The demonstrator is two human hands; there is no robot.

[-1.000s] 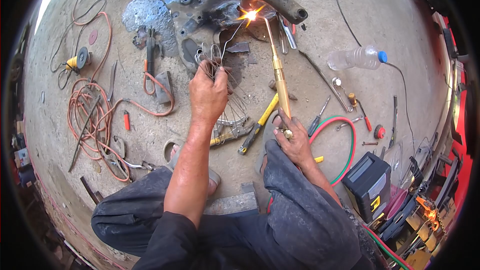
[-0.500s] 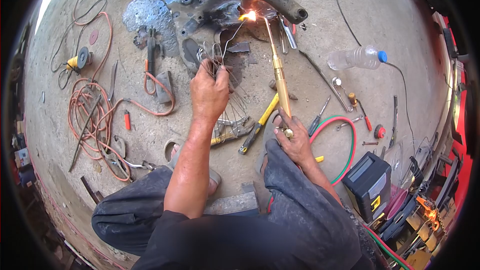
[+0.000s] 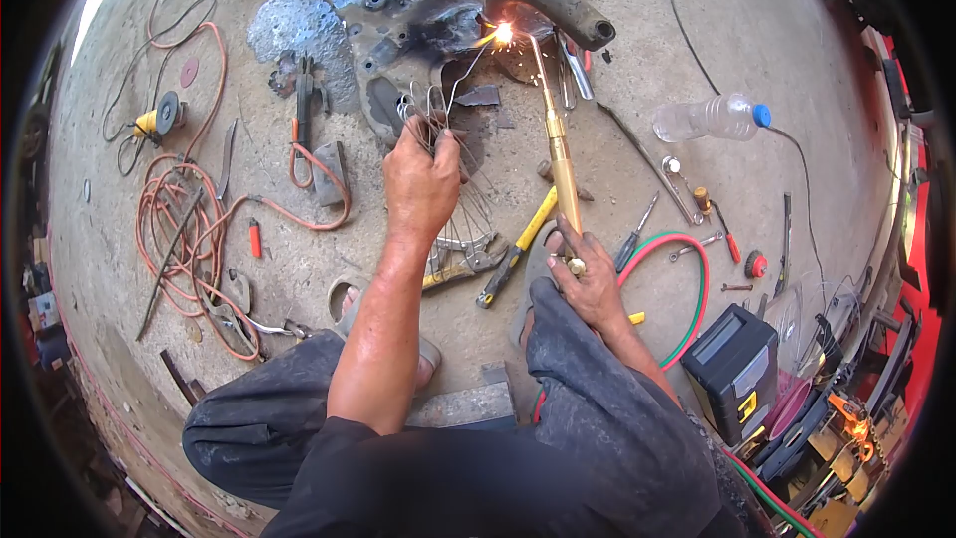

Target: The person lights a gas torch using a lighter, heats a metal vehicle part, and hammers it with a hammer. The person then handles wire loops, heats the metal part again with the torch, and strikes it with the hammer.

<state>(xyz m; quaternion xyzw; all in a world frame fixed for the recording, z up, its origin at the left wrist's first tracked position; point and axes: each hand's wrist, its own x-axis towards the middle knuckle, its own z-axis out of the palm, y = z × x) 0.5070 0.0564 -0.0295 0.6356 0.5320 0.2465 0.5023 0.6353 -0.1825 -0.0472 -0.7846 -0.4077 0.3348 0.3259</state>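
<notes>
Beside the curved pipe (image 3: pixel 558 5), at the glowing spot (image 3: pixel 504 34) by the metal part (image 3: pixel 423 28), the tip of the wire (image 3: pixel 472 71) is lost in glare; its lower length is pinched in the left hand (image 3: pixel 423 179). The torch (image 3: pixel 564 174), gripped in the curled right hand (image 3: pixel 592 281), is best held steady, and the wire fed evenly.
</notes>
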